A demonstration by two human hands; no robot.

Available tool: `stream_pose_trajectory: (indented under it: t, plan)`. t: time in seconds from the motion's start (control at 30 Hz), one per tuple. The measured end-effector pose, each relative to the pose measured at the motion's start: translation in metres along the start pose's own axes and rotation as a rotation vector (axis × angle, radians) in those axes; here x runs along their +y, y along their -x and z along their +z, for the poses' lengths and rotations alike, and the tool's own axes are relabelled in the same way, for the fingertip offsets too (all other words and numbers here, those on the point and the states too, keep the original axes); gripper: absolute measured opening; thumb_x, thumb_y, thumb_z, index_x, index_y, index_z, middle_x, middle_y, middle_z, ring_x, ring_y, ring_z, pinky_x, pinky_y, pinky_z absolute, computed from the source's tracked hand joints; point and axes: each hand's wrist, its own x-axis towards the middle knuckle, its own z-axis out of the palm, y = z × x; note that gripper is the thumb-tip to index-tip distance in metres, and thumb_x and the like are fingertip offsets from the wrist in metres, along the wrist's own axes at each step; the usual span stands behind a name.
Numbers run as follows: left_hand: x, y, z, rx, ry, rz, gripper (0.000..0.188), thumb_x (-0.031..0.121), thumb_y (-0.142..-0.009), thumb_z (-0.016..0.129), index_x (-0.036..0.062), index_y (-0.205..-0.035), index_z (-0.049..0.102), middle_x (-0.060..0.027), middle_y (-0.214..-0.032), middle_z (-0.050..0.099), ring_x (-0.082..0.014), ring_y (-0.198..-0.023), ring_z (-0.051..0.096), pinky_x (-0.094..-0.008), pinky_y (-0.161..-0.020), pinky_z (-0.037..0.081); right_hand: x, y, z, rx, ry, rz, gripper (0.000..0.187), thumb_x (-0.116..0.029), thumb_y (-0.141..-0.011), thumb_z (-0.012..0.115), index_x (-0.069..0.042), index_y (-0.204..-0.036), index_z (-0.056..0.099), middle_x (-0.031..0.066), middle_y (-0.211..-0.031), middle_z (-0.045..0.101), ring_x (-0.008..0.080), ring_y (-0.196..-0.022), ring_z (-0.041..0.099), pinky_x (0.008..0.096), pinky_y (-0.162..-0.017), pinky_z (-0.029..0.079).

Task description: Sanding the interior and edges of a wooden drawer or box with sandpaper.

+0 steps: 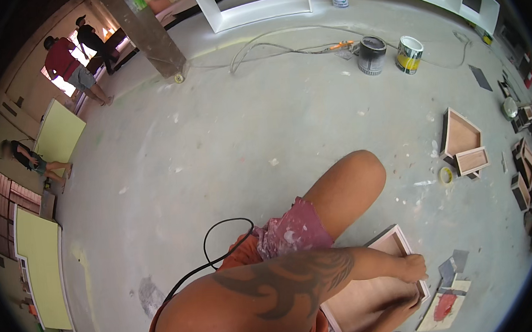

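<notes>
A shallow wooden box with low pinkish walls lies tilted at the lower right, partly behind my arm. My left hand, at the end of the tattooed forearm, is closed over the box's right-hand rim. Lower down, my right hand reaches across the box's inside to the same wall. Its fingers look bent together, and what they hold, if anything, is hidden. Just right of the box lies a pale board with a smear of red paste, and grey flat pieces touch its upper end.
More wooden boxes and a tape roll lie to the right, with stacked dark boxes beyond. Paint cans and a hose are farther off. White frames stand at the back. Several people are at the left.
</notes>
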Motion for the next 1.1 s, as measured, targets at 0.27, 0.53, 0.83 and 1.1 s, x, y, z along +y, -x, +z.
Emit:
stream_pose_trajectory:
  t: [0.27, 0.53, 0.83, 1.1]
  plan:
    - [-0.006, 0.002, -0.004, -0.058, 0.003, -0.037, 0.021, 0.032, -0.084, 0.073, 0.0143, -0.096, 0.074, -0.0118, -0.082, 0.075, -0.0322, -0.084, 0.075, -0.0460, -0.075, 0.057, 0.005, -0.007, 0.002, 0.071, 0.509, -0.209, 0.040, -0.012, -0.110, 0.038, 0.005, -0.144, 0.050, 0.0265, -0.144, 0.051, 0.0422, -0.132, 0.054, 0.0473, -0.111, 0.046]
    - [0.002, -0.001, -0.005, -0.073, 0.014, -0.033, 0.023, 0.031, -0.082, 0.074, 0.0126, -0.095, 0.074, -0.0131, -0.082, 0.075, -0.0333, -0.082, 0.075, -0.0458, -0.074, 0.057, 0.026, 0.010, -0.001, 0.094, 0.268, -0.294, 0.041, -0.012, -0.109, 0.037, 0.005, -0.145, 0.049, 0.0261, -0.145, 0.051, 0.0418, -0.133, 0.053, 0.0483, -0.114, 0.044]
    - [-0.002, 0.000, -0.001, -0.043, 0.031, 0.019, 0.017, 0.025, -0.083, 0.071, 0.0107, -0.090, 0.071, -0.0126, -0.077, 0.074, -0.0325, -0.077, 0.074, -0.0459, -0.069, 0.056, 0.009, 0.010, 0.000, 0.040, -0.006, -0.066, 0.042, -0.013, -0.109, 0.036, 0.005, -0.145, 0.050, 0.0269, -0.144, 0.051, 0.0427, -0.134, 0.052, 0.0470, -0.114, 0.042]
    - [-0.007, -0.002, 0.009, -0.023, 0.005, -0.016, 0.019, 0.029, -0.082, 0.073, 0.0126, -0.092, 0.072, -0.0114, -0.082, 0.074, -0.0321, -0.083, 0.074, -0.0450, -0.075, 0.054, 0.018, -0.004, 0.000, 0.038, 0.219, -0.251, 0.041, -0.006, -0.105, 0.041, 0.005, -0.143, 0.050, 0.0279, -0.143, 0.052, 0.0438, -0.131, 0.054, 0.0477, -0.113, 0.045]
